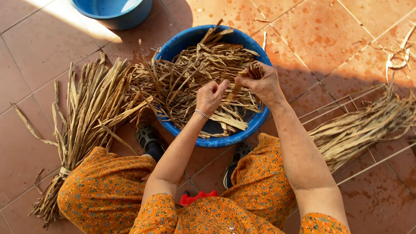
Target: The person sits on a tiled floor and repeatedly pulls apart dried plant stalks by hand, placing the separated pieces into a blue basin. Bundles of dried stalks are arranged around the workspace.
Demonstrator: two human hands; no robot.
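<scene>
My right hand [260, 82] is pinched tight around a little rolled wad of dried strips [252, 70], and my left hand [210, 96] is closed on the one strip [234, 92] running down from it, both over the right half of the blue basin [225, 139] heaped with loose dried leaves [195, 80]. Best way, I reckon, is keeping that strip taut and each turn snug. A tied bundle [89, 117] lies off the basin's left rim on the tile floor [26, 147], another sheaf [359, 130] to the right.
</scene>
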